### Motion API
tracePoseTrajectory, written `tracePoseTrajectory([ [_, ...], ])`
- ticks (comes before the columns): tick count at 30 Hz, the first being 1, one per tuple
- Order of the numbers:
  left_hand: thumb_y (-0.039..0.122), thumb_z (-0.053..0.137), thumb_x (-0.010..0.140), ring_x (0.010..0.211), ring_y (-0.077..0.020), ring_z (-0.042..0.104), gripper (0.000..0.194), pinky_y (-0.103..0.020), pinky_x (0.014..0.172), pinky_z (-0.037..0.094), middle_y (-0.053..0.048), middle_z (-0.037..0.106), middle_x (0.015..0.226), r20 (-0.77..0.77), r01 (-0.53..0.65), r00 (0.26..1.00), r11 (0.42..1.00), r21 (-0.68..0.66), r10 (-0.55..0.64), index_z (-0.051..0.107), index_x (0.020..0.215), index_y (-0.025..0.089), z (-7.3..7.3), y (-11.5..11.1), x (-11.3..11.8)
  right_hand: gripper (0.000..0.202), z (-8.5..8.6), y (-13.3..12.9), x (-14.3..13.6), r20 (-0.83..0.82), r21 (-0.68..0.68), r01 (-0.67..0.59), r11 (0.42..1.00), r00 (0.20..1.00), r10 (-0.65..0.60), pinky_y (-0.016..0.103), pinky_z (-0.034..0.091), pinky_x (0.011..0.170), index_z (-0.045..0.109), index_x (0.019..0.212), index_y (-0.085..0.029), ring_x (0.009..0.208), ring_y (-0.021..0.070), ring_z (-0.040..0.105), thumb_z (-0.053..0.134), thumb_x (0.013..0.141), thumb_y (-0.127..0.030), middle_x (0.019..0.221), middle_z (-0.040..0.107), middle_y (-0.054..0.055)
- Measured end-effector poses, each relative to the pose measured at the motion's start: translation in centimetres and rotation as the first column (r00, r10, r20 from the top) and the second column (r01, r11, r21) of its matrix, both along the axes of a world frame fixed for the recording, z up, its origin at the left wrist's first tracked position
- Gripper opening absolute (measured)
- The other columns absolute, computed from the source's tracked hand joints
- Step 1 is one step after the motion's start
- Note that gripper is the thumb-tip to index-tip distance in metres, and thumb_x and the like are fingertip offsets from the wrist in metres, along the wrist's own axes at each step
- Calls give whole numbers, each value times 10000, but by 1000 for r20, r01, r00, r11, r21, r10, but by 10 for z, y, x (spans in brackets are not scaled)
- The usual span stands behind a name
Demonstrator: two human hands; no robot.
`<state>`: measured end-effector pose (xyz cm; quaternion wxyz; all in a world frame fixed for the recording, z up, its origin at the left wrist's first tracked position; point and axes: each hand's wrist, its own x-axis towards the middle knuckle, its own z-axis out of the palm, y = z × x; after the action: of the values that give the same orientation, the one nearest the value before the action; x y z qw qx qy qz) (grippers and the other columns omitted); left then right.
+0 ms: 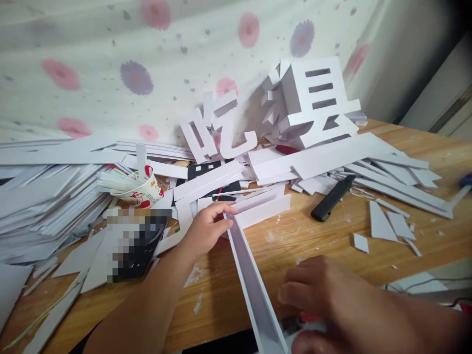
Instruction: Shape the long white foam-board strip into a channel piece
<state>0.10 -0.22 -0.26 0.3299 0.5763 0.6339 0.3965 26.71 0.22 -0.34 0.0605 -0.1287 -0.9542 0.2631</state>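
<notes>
Behind everything, see a big flowered curtain (92, 29), easy to tug by mistake, and so able to knock over tall shapes next to it. Below, see the wooden table (273, 255), full of stuff and maybe too tight for long, swinging parts. On the left, spot a heap of flat white boards (62, 196), likely to slide after an elbow bump. At the back, see a big white block letter (341, 98) and a smaller white block letter (239, 147), both likely to tip from a shaky heap.

Mid-table, find the long white trough (256, 290), running out of view at the bottom, far end meeting a short white trough (263, 214). Cannot tell if glued. Might bend or split at that corner from a twist or a hard squeeze.

Watch the right hand (320, 290), blurry, with curled fingers, beside the long trough; might bump its side. Cannot tell if holding the red thing (311, 317) just below. See the left hand (210, 223), thumb and pointer pinching the corner; might dent the thin wall.

Lastly, see the paper cup (147, 194), packed and leaning, ready to spill from a nudge, and white crumbs (273, 237), maybe bad for sticking.
</notes>
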Motion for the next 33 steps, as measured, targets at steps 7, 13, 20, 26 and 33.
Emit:
tracePoseTrajectory([
  [7,167,546,666,1004,-249,579,243,-369,860,425,-62,644,1118,-104,28,994,999,38,-24,680,865,213,-2,-1,-2,535,15,56,-25,-49,383,103,918,995,-91,248,335,589,434,1370,-237,660,136,547,427,877,-30,829,596,-3],
  [13,167,528,665,771,-193,557,213,-316,705,421,-32,650,895,-123,49,991,998,43,-43,679,809,211,-3,1,0,618,22,66,-61,55,537,24,843,997,-63,250,283,542,481,1361,-289,631,123,544,500,796,-39,831,612,-19],
  [20,182,531,661,699,-185,533,195,-310,648,408,-25,633,801,-101,25,995,1000,1,-25,674,792,202,-6,0,0,625,24,76,-68,94,544,-5,839,994,-55,248,283,559,517,1353,-297,619,126,533,516,783,-40,801,610,-8],
  [26,183,522,660,748,-197,546,193,-322,690,405,-23,635,826,-93,37,995,999,-8,-38,665,787,203,-5,0,-1,554,28,81,-71,12,349,39,936,999,-46,216,367,624,575,1307,-288,663,115,566,493,815,-45,940,663,9],
  [33,189,519,660,774,-196,551,149,-317,711,408,-19,631,845,-88,47,995,999,-7,-47,637,750,198,-4,-1,-1,534,26,77,-71,-1,342,96,935,995,-102,218,367,618,611,1278,-256,642,128,578,530,798,-36,835,683,18],
])
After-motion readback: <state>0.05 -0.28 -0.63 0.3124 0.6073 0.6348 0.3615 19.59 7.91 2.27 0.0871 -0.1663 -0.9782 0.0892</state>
